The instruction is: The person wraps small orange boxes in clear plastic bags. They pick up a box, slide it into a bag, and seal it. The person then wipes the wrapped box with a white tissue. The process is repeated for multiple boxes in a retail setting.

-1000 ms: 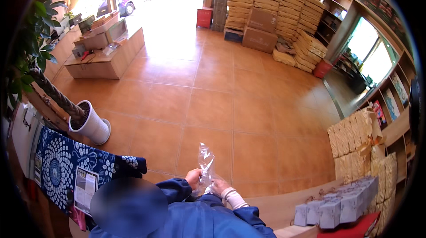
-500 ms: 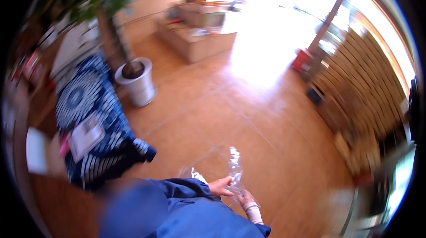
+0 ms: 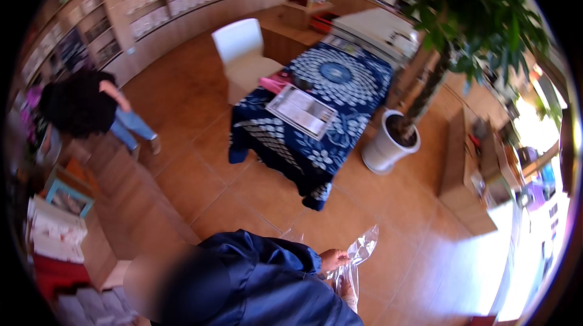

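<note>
A crumpled clear plastic bag (image 3: 364,244) is in front of my body, low in the view. My left hand (image 3: 335,260) is closed on it, fingers pinching the plastic. Just below, my right hand (image 3: 348,295) grips the lower part of the bag; shiny film covers much of that hand, and its fingertips are hard to make out. The bag's loose end sticks up and away to the right of my hands. Dark blue sleeves cover my arms.
Ahead stands a table with a blue-and-white patterned cloth (image 3: 340,144), a framed sheet (image 3: 302,111) on it. A white chair (image 3: 240,43) and a potted tree (image 3: 388,151) flank it. A person in black (image 3: 82,104) bends at the left by a wooden counter (image 3: 136,198).
My view has swung left: the table and potted tree have shifted right, and shelves, chair and another person have come into view. Both hands still hold the plastic.
</note>
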The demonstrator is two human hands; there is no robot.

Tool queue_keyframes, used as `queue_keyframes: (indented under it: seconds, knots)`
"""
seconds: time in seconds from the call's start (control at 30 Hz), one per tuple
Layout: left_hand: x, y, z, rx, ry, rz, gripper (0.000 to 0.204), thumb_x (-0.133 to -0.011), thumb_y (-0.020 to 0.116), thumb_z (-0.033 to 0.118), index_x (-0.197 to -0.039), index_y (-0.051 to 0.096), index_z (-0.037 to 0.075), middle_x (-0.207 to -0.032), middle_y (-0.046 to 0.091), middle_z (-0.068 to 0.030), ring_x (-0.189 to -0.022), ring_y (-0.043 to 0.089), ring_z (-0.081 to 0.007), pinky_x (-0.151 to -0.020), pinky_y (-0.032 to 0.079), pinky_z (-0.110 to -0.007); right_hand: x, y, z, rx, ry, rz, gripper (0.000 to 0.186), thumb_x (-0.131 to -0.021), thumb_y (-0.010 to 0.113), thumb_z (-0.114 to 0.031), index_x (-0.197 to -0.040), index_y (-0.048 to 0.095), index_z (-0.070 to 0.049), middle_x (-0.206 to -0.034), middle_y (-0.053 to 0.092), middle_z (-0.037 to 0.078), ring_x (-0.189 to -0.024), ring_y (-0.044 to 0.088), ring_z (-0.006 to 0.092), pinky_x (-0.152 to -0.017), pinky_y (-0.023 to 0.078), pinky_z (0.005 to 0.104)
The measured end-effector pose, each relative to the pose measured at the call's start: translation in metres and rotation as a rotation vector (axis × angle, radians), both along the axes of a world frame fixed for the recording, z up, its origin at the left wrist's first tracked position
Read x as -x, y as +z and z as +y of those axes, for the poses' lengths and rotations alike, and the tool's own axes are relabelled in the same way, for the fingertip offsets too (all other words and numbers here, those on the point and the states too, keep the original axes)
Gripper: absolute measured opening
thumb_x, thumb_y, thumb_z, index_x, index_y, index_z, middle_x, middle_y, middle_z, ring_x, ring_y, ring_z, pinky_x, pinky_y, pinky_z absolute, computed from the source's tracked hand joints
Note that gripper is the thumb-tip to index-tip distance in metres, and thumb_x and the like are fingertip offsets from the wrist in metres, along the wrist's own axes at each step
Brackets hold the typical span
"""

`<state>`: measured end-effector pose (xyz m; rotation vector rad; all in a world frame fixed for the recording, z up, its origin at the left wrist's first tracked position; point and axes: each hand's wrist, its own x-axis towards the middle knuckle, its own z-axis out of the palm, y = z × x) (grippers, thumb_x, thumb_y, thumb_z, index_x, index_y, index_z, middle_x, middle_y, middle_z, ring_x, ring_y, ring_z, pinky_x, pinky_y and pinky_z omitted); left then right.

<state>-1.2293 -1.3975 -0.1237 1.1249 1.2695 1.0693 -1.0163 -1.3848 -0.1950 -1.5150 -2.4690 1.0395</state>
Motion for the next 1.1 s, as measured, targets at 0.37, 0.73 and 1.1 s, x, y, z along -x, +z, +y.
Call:
queue_keyframes:
  seconds: [0.37, 0.73, 1.1]
  knots:
    - [0.066, 0.016, -0.006, 0.225, 0.341, -0.815, 0.016, -0.088, 0.054, 0.018, -0.095, 0.059, 0.005, -0.082, 0.060, -0.0001, -0.073, 0.057, -0.0083, -0.066, 0.046, -0.022, 0.072, -0.030, 0.083, 0.064, 0.363, 0.086, 0.036, -0.078, 0.054, -0.022, -0.108, 0.056, -0.002, -0.093, 0.062, 0.020, -0.085, 0.060, 0.0291, -0.075, 0.047, 0.0366]
    - [-0.050, 0.035, 0.042, 0.301, 0.075, -0.350, 0.029, -0.083, 0.060, 0.038, -0.085, 0.059, 0.009, -0.067, 0.050, 0.0036, -0.056, 0.043, -0.0043, -0.046, 0.033, -0.021, -0.058, -0.048, 0.124, 0.224, 0.264, 0.110, 0.043, -0.079, 0.054, -0.023, -0.114, 0.051, 0.002, -0.103, 0.059, 0.018, -0.093, 0.058, 0.0254, -0.082, 0.046, 0.0341]
    - [-0.258, 0.049, 0.126, 0.238, -0.099, -0.087, 0.014, -0.084, 0.060, 0.014, -0.093, 0.053, 0.007, -0.074, 0.054, 0.0005, -0.060, 0.047, -0.0051, -0.053, 0.041, -0.022, -0.270, 0.114, 0.129, 0.178, -0.070, 0.454, 0.034, -0.080, 0.053, -0.015, -0.113, 0.053, -0.003, -0.112, 0.055, 0.018, -0.105, 0.052, 0.0322, -0.090, 0.042, 0.0359]
